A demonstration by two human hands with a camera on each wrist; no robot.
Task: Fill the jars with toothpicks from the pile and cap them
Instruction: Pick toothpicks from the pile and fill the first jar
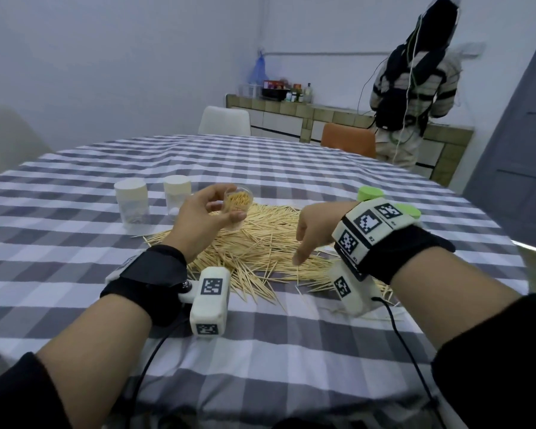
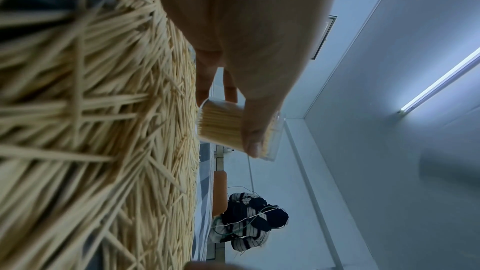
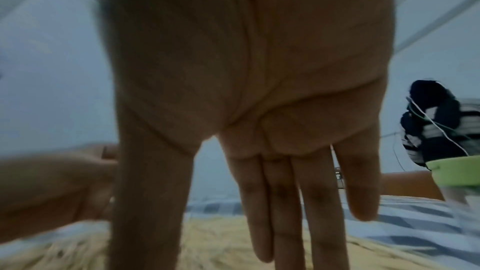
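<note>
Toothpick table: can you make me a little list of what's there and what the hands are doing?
left hand: holds a clear jar packed with toothpicks, lifted above the pile
right hand: open, empty, fingers pointing down over the pile
toothpick pile: loose heap on the checked tablecloth
white-capped jars: two, standing left of the pile
green-capped jars: behind the right wrist, partly hidden
held jar's cap: not on yet
</note>
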